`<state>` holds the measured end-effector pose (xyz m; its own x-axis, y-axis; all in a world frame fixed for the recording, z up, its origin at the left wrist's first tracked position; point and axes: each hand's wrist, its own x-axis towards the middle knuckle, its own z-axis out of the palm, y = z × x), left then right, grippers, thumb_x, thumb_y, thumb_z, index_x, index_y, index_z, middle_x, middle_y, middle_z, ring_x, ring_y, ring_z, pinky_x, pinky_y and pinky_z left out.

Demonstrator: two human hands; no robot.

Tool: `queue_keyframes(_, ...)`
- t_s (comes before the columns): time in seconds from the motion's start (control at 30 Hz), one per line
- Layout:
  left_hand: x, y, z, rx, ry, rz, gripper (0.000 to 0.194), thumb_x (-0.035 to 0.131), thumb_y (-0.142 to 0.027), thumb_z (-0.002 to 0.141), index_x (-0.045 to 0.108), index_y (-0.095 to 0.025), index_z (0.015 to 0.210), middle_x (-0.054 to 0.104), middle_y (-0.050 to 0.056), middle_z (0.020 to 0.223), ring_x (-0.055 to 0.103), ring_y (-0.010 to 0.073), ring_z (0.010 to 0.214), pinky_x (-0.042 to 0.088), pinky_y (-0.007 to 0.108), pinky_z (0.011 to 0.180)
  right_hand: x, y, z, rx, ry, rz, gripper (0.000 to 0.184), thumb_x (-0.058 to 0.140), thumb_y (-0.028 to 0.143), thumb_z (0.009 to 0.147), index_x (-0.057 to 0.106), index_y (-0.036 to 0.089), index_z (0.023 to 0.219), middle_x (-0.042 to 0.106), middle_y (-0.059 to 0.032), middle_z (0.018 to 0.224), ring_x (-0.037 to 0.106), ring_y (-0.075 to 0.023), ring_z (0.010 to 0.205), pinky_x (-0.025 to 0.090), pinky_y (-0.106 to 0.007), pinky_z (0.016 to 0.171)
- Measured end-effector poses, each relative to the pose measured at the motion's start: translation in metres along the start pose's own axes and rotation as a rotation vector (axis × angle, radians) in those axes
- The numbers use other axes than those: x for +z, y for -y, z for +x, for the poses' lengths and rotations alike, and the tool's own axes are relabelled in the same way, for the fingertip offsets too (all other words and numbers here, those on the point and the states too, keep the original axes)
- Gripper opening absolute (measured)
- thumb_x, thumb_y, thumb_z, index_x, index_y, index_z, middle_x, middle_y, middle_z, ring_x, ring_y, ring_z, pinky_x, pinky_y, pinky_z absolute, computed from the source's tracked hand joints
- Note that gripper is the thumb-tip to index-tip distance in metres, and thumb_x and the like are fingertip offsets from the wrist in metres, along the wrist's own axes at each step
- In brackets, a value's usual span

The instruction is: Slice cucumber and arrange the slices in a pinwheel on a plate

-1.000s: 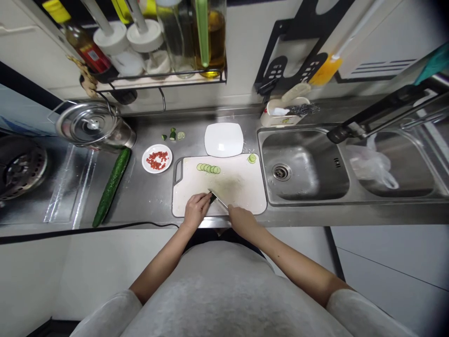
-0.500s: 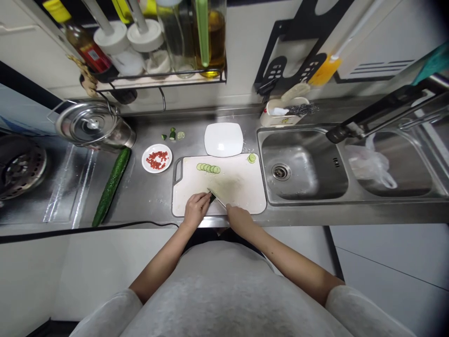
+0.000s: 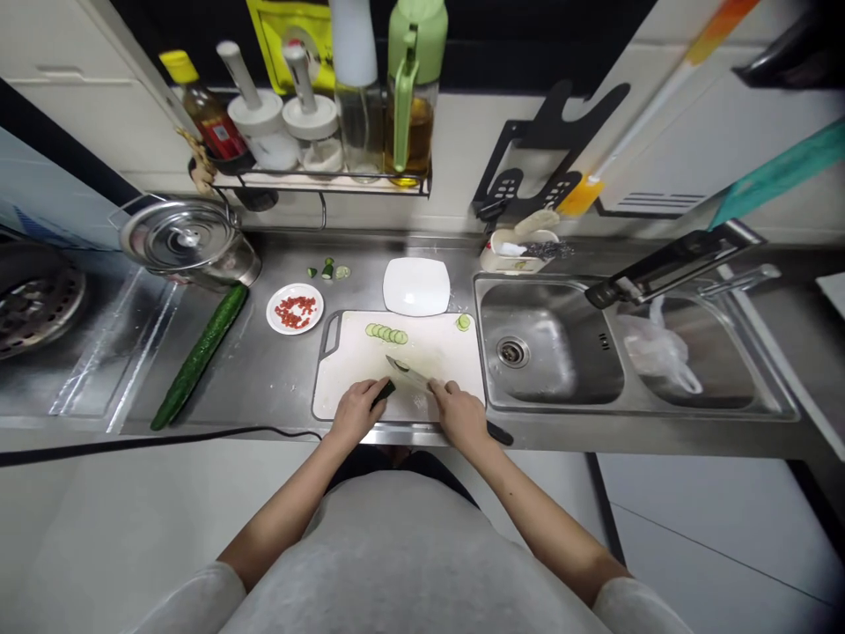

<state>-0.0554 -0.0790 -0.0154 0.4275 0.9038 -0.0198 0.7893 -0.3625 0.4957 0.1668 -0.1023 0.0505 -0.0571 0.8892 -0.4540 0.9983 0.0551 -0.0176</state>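
Note:
Near the front edge of the white cutting board point(image 3: 343, 379), my left hand point(image 3: 356, 411) is closed on a short piece of dark green cucumber point(image 3: 385, 393). My right hand point(image 3: 460, 416) grips a kitchen knife point(image 3: 415, 377); its black handle end sticks out below the palm. The blade points to the upper left, apart from the cucumber piece, and a small green bit seems to lie near its tip. A row of overlapping cucumber slices point(image 3: 386, 334) lies at the board's back. More slices point(image 3: 463, 322) sit in its far right corner.
Behind the board is a white square plate point(image 3: 415, 286). To the left stand a round plate point(image 3: 270, 308) of chopped red pieces, cucumber ends point(image 3: 328, 269), a whole cucumber point(image 3: 202, 357) and a lidded steel pot point(image 3: 224, 260). A double sink point(image 3: 554, 343) lies right, bottles on a rack above.
The knife has moved away from the cucumber piece and its blade has turned flatter. My hands are farther apart. The camera view has tilted up and shifted.

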Motion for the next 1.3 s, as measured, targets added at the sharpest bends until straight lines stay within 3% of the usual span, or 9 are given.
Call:
queue_keyframes(0.17, -0.004, -0.001, 0.006, -0.060, -0.010, 0.002, 0.040, 0.057, -0.026, 0.084, 0.059, -0.028, 0.124, 0.066, 0.006, 0.110, 0.061, 0.0217, 0.100, 0.049, 0.036, 0.089, 0.003, -0.015, 0.001, 0.011, -0.110, -0.077, 0.049, 0.033, 0.019, 0.095, 0.038, 0.031, 0.142, 0.055, -0.0110, 0.116, 0.057, -0.0190, 0.089, 0.035, -0.030, 0.075)
queue_keyframes(0.27, -0.007, -0.001, 0.012, -0.127, -0.096, -0.129, 0.039, 0.060, -0.037, 0.084, 0.060, -0.026, 0.122, 0.067, 0.006, 0.110, 0.062, 0.0222, 0.100, 0.049, 0.036, 0.089, 0.005, -0.018, -0.001, 0.007, -0.129, -0.063, 0.050, 0.032, 0.019, 0.095, 0.038, 0.032, 0.142, 0.054, -0.0105, 0.116, 0.055, -0.0191, 0.088, 0.034, -0.031, 0.076)
queue_keyframes(0.4, -0.014, -0.007, 0.027, -0.210, -0.222, -0.326, 0.038, 0.049, -0.042, 0.090, 0.061, -0.024, 0.121, 0.066, 0.007, 0.116, 0.061, 0.0206, 0.105, 0.049, 0.035, 0.090, 0.005, -0.017, -0.004, -0.005, -0.147, -0.054, 0.051, 0.031, 0.017, 0.094, 0.040, 0.033, 0.142, 0.051, -0.0105, 0.121, 0.051, -0.0198, 0.091, 0.032, -0.032, 0.080)
queue_keyframes(0.57, -0.022, -0.021, 0.050, -0.071, -0.005, -0.332, 0.026, 0.062, -0.041, 0.081, 0.070, -0.025, 0.100, 0.070, 0.004, 0.103, 0.062, 0.0208, 0.098, 0.048, 0.035, 0.089, 0.001, -0.016, -0.007, -0.074, -0.169, -0.052, 0.051, 0.029, 0.018, 0.095, 0.040, 0.034, 0.142, 0.047, -0.0119, 0.126, 0.048, -0.0219, 0.093, 0.030, -0.035, 0.081)
queue_keyframes(0.63, -0.022, -0.024, 0.056, -0.072, 0.011, -0.336, 0.019, 0.065, -0.037, 0.078, 0.071, -0.026, 0.092, 0.070, 0.002, 0.097, 0.062, 0.0202, 0.094, 0.048, 0.034, 0.086, 0.000, -0.017, -0.008, -0.068, -0.164, -0.058, 0.050, 0.030, 0.018, 0.095, 0.041, 0.033, 0.142, 0.048, -0.0120, 0.125, 0.048, -0.0215, 0.092, 0.030, -0.034, 0.080)
queue_keyframes(0.8, -0.013, -0.025, 0.068, -0.332, -0.074, -0.413, 0.012, 0.061, -0.031, 0.079, 0.069, -0.023, 0.083, 0.067, -0.001, 0.074, 0.061, 0.0154, 0.071, 0.047, 0.028, 0.068, 0.009, -0.027, -0.016, 0.035, -0.152, -0.068, 0.049, 0.034, 0.018, 0.094, 0.044, 0.033, 0.140, 0.051, -0.0108, 0.122, 0.050, -0.0194, 0.089, 0.031, -0.032, 0.078)
queue_keyframes(0.97, 0.001, -0.021, 0.096, -0.522, -0.160, -0.392, 0.011, 0.065, -0.032, 0.076, 0.068, -0.023, 0.079, 0.068, -0.001, 0.073, 0.060, 0.0154, 0.069, 0.044, 0.026, 0.063, 0.022, -0.038, -0.029, 0.131, -0.139, -0.049, 0.047, 0.038, 0.020, 0.093, 0.048, 0.032, 0.137, 0.052, -0.0113, 0.121, 0.053, -0.0202, 0.090, 0.034, -0.032, 0.078)
queue_keyframes(1.13, 0.013, -0.019, 0.130, -0.436, -0.137, -0.281, 0.010, 0.066, -0.033, 0.076, 0.070, -0.024, 0.076, 0.069, 0.002, 0.082, 0.060, 0.0191, 0.080, 0.044, 0.031, 0.072, 0.025, -0.045, -0.037, 0.173, -0.140, -0.028, 0.048, 0.038, 0.019, 0.093, 0.049, 0.032, 0.137, 0.053, -0.0111, 0.122, 0.056, -0.0207, 0.092, 0.036, -0.031, 0.079)
queue_keyframes(1.3, 0.018, -0.016, 0.145, -0.291, -0.208, -0.086, 0.011, 0.065, -0.022, 0.076, 0.071, -0.024, 0.085, 0.068, 0.007, 0.087, 0.057, 0.0242, 0.093, 0.040, 0.039, 0.085, 0.029, -0.046, -0.038, 0.221, -0.148, 0.032, 0.046, 0.040, 0.021, 0.093, 0.050, 0.032, 0.136, 0.052, -0.0111, 0.121, 0.058, -0.0200, 0.089, 0.038, -0.031, 0.078)
